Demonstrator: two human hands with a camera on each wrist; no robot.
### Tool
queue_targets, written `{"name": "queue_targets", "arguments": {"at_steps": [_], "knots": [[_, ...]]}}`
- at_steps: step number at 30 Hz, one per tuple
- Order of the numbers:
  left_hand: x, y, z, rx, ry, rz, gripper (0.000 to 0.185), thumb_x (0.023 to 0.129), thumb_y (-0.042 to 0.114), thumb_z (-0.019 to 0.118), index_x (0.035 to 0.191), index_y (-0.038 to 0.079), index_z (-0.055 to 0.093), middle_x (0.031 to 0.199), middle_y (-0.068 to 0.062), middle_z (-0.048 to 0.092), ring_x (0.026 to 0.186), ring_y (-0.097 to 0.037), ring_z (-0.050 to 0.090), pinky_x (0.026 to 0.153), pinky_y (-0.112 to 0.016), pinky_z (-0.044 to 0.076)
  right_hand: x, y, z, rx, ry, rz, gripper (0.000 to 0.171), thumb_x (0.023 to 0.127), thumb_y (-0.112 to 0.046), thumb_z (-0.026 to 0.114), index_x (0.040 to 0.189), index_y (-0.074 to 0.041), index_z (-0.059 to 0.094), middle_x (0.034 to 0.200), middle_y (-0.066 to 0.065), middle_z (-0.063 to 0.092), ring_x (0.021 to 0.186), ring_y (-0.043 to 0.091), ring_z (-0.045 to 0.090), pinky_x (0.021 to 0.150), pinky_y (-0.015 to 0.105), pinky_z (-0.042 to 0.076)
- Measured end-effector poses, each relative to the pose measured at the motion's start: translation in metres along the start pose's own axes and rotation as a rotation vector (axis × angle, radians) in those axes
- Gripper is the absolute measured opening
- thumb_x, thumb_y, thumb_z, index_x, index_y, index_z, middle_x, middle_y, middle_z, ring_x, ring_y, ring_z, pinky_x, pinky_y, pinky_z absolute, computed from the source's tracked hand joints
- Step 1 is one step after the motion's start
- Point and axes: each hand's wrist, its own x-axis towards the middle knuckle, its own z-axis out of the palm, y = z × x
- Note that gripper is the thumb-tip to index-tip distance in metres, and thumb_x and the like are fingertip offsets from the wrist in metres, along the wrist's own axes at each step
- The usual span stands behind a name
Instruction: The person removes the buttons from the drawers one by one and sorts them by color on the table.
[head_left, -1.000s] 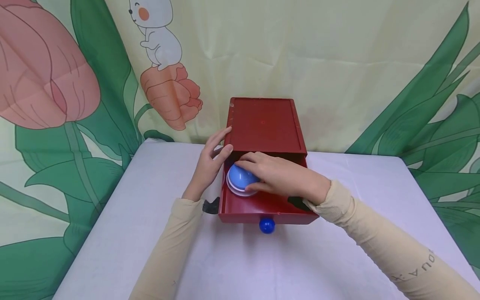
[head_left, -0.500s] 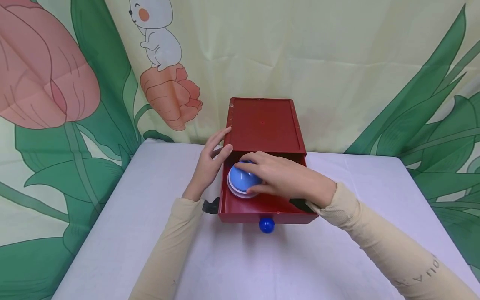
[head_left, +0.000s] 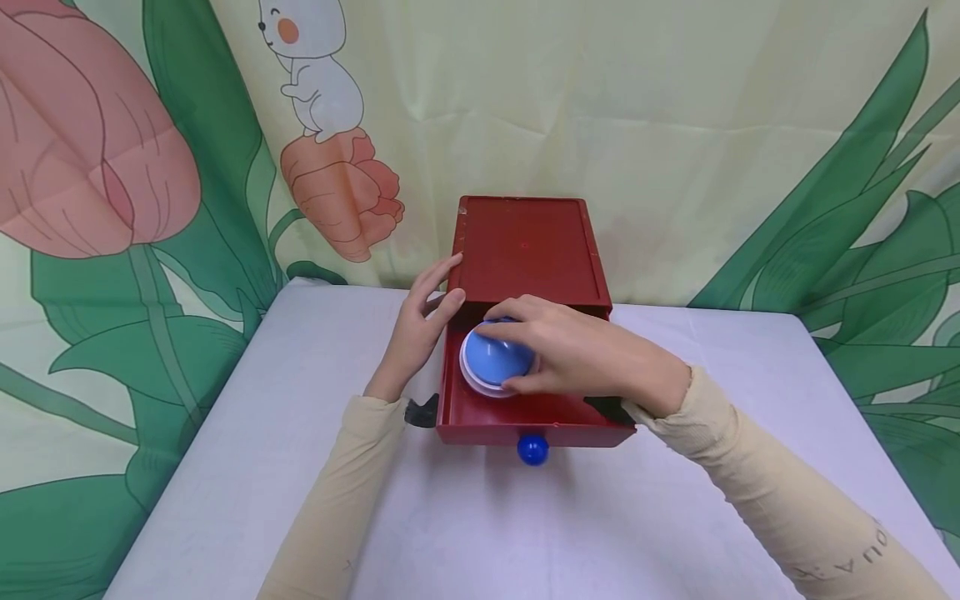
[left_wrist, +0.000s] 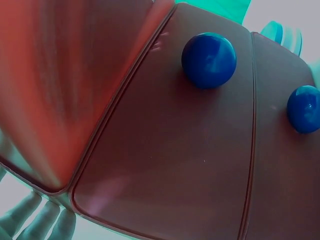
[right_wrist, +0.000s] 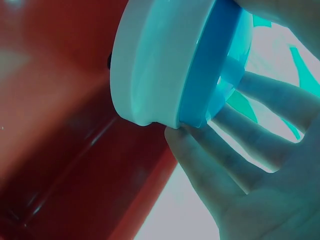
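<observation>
A push button with a blue dome and a white base (head_left: 497, 360) is within the pulled-out drawer (head_left: 547, 410) of a red drawer cabinet (head_left: 528, 250). My right hand (head_left: 581, 346) grips it from the right, thumb on the near side and fingers over the far side. In the right wrist view, the fingertips (right_wrist: 175, 137) meet the edge of the white base, which shows side-on close over the red drawer. My left hand (head_left: 420, 329) rests with extended fingers against the cabinet's left side. The left wrist view shows its fingers (left_wrist: 37, 220) along the cabinet edge.
A blue knob (head_left: 532, 450) sticks out from the drawer front. Below, the left wrist view shows more closed drawer fronts with blue knobs (left_wrist: 209, 61). The cabinet stands on a white-covered table (head_left: 360, 517), before a printed curtain (head_left: 660, 150).
My right hand has shifted slightly right inside the drawer, and the push button has moved right with it. The left hand and cabinet have stayed in place.
</observation>
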Motion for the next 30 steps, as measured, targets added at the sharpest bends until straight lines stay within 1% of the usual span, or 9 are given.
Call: {"name": "queue_targets", "arguments": {"at_steps": [7,13,17,25,30], "knots": [[0.0,0.0,0.0,-0.006,0.005,-0.005,0.053,0.1,0.014,0.051,0.151,0.01,0.041,0.158,-0.011,0.032,0.143,-0.025,0.034,0.114,-0.049,0.036,-0.006,0.0,-0.006,0.013,0.058,-0.015,0.06,0.077,-0.028,0.085,0.129,-0.006,0.065,0.129,0.01,0.06,0.119,0.025,0.055,0.091,0.036,0.056],[0.0,0.001,0.0,-0.004,0.004,-0.013,0.054,0.099,0.015,0.052,0.152,0.01,0.041,0.157,-0.011,0.032,0.141,-0.026,0.035,0.113,-0.051,0.037,-0.013,0.002,-0.013,0.023,0.083,-0.01,0.061,0.076,-0.027,0.086,0.13,-0.008,0.065,0.13,0.009,0.059,0.12,0.024,0.054,0.089,0.037,0.057],[-0.001,0.002,0.0,-0.003,0.009,-0.018,0.054,0.099,0.016,0.052,0.152,0.011,0.041,0.157,-0.011,0.032,0.141,-0.026,0.036,0.112,-0.051,0.038,-0.018,0.004,-0.017,0.03,0.103,-0.012,0.062,0.075,-0.027,0.086,0.129,-0.006,0.064,0.129,0.008,0.059,0.119,0.023,0.054,0.088,0.037,0.057],[-0.001,0.003,0.001,-0.005,0.02,-0.014,0.054,0.099,0.015,0.053,0.151,0.01,0.041,0.157,-0.012,0.033,0.139,-0.027,0.037,0.111,-0.051,0.039,-0.031,0.007,-0.023,0.073,0.138,0.024,0.062,0.073,-0.024,0.087,0.128,-0.007,0.064,0.129,0.007,0.058,0.119,0.023,0.053,0.085,0.038,0.058],[0.0,0.002,0.003,-0.01,0.016,-0.012,0.054,0.099,0.016,0.053,0.151,0.01,0.041,0.156,-0.012,0.034,0.138,-0.026,0.038,0.112,-0.051,0.038,-0.04,0.009,-0.024,0.084,0.153,0.041,0.064,0.073,-0.023,0.087,0.13,-0.008,0.064,0.13,0.008,0.056,0.119,0.024,0.052,0.085,0.039,0.058]]}}
